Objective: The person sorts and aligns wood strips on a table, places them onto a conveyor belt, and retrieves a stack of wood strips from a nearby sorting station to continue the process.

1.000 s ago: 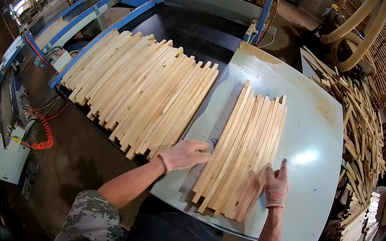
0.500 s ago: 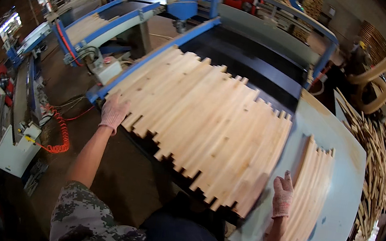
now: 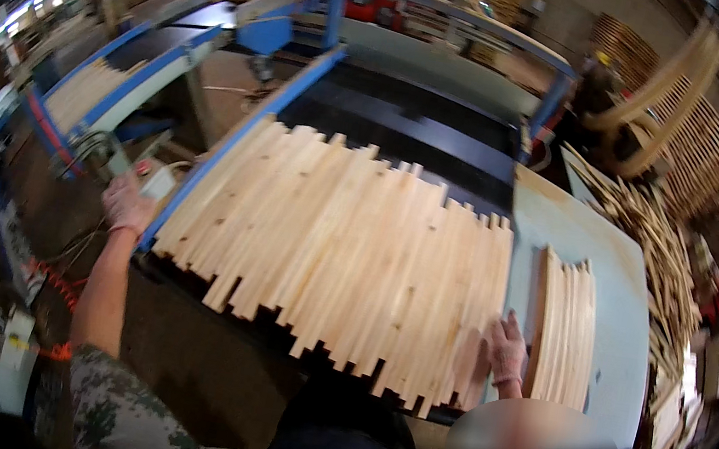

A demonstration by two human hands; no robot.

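Observation:
Pale wooden slats (image 3: 337, 249) lie side by side with uneven ends on a black conveyor bed (image 3: 411, 130). My left hand (image 3: 128, 206), in a light knitted glove, is off the slats, beyond the bed's blue side rail (image 3: 236, 150). It is raised by a small pale control box (image 3: 163, 183) with a red button; whether it touches is unclear. Its fingers look extended and hold nothing visible. My right hand (image 3: 505, 353), gloved too, is open with fingers stretched at the right edge of the slats. A smaller bundle of slats (image 3: 565, 330) lies just right of it.
A pale blue-grey side table (image 3: 615, 346) carries the smaller bundle. Beyond it are loose thin strips (image 3: 645, 239) in a heap. At the left stands another blue-framed conveyor (image 3: 110, 90) with slats. A blue crossbar (image 3: 455, 18) spans the far end. A blurred patch covers my right forearm.
My left hand has left the slats' left edge and moved left to the control box. My right hand has shifted to the slats' right edge. The whole view has turned somewhat.

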